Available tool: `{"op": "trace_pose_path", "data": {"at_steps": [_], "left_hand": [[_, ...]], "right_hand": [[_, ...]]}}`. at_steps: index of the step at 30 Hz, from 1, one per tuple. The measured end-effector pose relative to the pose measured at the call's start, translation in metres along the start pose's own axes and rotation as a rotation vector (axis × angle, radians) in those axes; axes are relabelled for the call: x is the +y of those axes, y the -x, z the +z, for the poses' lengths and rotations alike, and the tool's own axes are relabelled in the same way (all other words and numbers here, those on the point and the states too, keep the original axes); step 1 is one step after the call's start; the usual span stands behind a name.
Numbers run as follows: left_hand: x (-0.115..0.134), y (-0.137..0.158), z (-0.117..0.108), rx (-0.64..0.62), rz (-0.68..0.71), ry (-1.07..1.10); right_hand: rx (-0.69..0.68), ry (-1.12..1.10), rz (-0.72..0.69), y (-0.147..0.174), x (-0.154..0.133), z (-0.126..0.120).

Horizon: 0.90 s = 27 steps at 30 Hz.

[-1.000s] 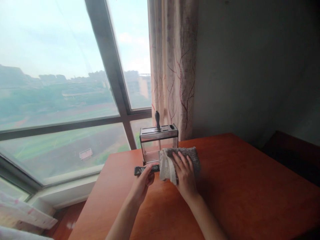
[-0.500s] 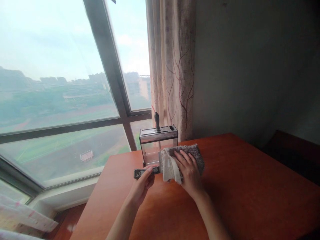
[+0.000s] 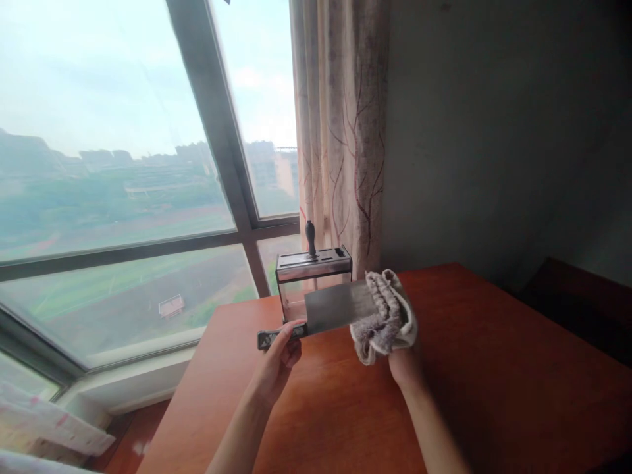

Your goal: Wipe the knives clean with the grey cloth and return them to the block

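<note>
A cleaver (image 3: 336, 308) with a broad grey blade and a dark handle is held above the table. Around its handle my left hand (image 3: 284, 352) is closed, the blade pointing right. A grey and white cloth (image 3: 385, 319) is folded over the far end of the blade. My right hand (image 3: 403, 365) is at the cloth's lower side; its fingers are hidden by the folds, and the cloth hangs from it. Just behind the blade stands a knife block (image 3: 316, 262) with clear sides and a slotted metal top, a dark handle sticking up from it.
The reddish-brown wooden table (image 3: 494, 368) spreads under both arms. A large window (image 3: 123, 171) fills the left side, with a patterned curtain (image 3: 355, 131) beside it. A dark grey wall (image 3: 484, 131) stands behind the table.
The cloth has slid right along the blade to its far end, uncovering most of the blade. My right hand has turned, so its fingers are now behind the cloth.
</note>
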<state>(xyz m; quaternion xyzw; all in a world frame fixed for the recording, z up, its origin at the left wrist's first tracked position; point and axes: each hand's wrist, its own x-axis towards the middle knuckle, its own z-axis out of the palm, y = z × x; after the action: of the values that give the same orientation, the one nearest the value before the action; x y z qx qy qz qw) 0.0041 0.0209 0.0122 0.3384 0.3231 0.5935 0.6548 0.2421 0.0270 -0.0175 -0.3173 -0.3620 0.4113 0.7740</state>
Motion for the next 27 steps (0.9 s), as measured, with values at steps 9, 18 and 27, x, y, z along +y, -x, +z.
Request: {"op": "trace_pose_path", "data": {"at_steps": [9, 18, 27], "left_hand": [[-0.013, 0.000, 0.005, 0.034, -0.074, 0.209], [-0.047, 0.010, 0.031, 0.037, -0.059, 0.006], [-0.042, 0.013, 0.036, 0.138, 0.130, -0.134]], "right_hand": [[0.098, -0.559, 0.389, 0.004, -0.012, -0.010], [-0.104, -0.575, 0.494, 0.019, -0.016, 0.009], [-0.127, -0.630, 0.592, 0.034, -0.007, 0.025]]}}
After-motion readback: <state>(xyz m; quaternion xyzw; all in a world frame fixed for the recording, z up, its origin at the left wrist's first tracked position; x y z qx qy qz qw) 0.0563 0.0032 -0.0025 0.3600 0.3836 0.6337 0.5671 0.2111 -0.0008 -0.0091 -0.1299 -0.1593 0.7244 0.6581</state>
